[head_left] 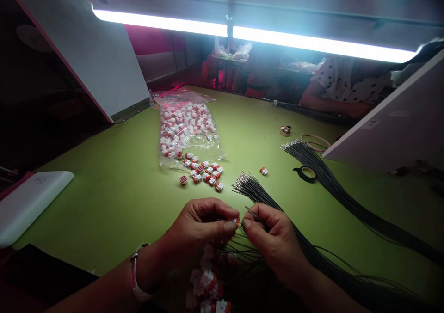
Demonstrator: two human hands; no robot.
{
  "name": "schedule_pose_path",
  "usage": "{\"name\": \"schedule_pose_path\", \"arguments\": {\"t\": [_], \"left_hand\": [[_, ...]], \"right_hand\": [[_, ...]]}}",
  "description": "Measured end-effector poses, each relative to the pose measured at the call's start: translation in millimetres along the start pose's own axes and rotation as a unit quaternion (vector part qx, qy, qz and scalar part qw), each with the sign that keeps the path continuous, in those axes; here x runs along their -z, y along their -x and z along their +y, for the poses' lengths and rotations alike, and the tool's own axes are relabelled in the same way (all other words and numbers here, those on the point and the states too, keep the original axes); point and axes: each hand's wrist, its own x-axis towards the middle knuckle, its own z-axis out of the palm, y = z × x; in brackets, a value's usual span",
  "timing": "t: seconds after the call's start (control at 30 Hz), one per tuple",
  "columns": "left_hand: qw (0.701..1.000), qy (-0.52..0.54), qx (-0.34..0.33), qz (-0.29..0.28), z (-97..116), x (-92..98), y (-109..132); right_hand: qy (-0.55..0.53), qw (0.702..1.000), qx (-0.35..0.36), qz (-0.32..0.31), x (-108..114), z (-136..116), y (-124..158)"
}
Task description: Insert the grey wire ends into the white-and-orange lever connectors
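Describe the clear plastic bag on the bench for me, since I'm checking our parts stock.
The clear plastic bag lies flat and crinkled on the green tabletop, its film glinting under the overhead light. Inside, many small white-and-red connector blocks sit in a loose, lumpy mass, with a slack, empty stretch of film at the far end. More blocks lie scattered at its near edge. Whether the bag is sealed cannot be told.
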Motion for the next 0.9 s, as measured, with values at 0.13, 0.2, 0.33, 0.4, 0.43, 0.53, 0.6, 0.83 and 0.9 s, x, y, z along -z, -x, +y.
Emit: {"name": "schedule_pose_path", "arguments": {"t": [0.13, 0.2, 0.33, 0.4, 0.43, 0.53, 0.6, 0.83, 0.9], "left_hand": [[1.000, 0.014, 0.008, 0.006, -2.3, -2.3, -0.9], [1.000, 0.009, 0.010, 0.021, -3.2, -1.9, -2.0], [1.000, 0.010, 0.017, 0.017, -5.9, -0.5, -3.4], [1.000, 0.016, 0.016, 0.005, -7.6, -1.0, -3.6], [1.000, 0.017, 0.015, 0.001, -8.4, -1.4, -3.5], [1.000, 0.011, 0.014, -0.004, -9.2, -2.0, -2.6], [1.000, -0.003, 0.010, 0.001, -7.4, -0.6, -1.2], [0.965, -0.221, -0.073, -0.123, 16.0, 14.7, -0.3], [0.930, -0.335, -0.148, -0.025, 21.4, 26.1, -6.4]], "right_hand": [[0.005, 1.000, 0.021, -0.004, 1.6, 3.2, -1.4], [0.014, 0.999, 0.037, -0.006, 4.1, 4.2, -2.3], [0.060, 0.995, 0.074, -0.011, 6.7, 6.3, -2.1], [0.077, 0.993, 0.090, -0.009, 5.8, 7.7, -0.8], [0.082, 0.992, 0.097, -0.008, 5.1, 8.3, -0.1], [0.094, 0.990, 0.109, -0.004, 3.9, 9.5, 1.0], [0.089, 0.990, 0.106, -0.003, 4.7, 9.9, -0.1], [0.027, 0.994, 0.064, 0.084, 12.1, 15.0, -12.9], [0.011, 0.995, 0.059, 0.080, 12.2, 16.9, -14.7]]}}
